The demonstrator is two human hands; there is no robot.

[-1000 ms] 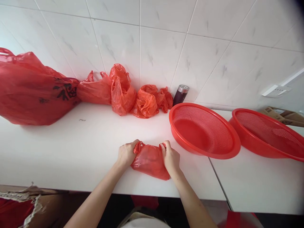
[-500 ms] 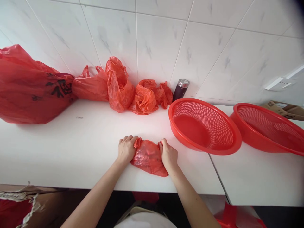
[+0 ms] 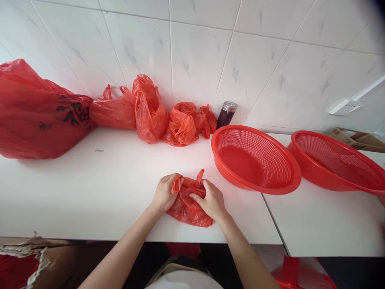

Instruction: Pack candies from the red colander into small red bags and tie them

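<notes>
Bag: a small red plastic bag (image 3: 188, 210) lies crumpled and partly flattened on the white tabletop (image 3: 90, 196), near its front edge, with one pointed corner or handle standing up at the far side.

Left hand (image 3: 165, 194): fingers curled closed over a bunched handle at the bag's left end, gripping it.

Right hand (image 3: 211, 200): fingers closed onto the top of the bag, pinching its folds towards the middle, with the thumb hidden.

Handling: it looks very light, soft and thin, likely to slip and fold with no stiffness of its own. The bunched handles seem the surest place to take hold.

Nearby bags: crumpled red plastic bags (image 3: 148, 110) sit in a loose row against the wall, and a large, full red bag with black print (image 3: 39, 120) lies at the far left.

Baskets: to the right are two red plastic colanders, one (image 3: 255, 158) near the right hand and another (image 3: 337, 162) farther along, tilted.

Bottle: a dark bottle with a silver cap (image 3: 226, 114) stands against the tiled wall (image 3: 195, 56), just behind the nearer colander.

Below: a torn cardboard box (image 3: 24, 257) shows beneath the tabletop's front edge.
</notes>
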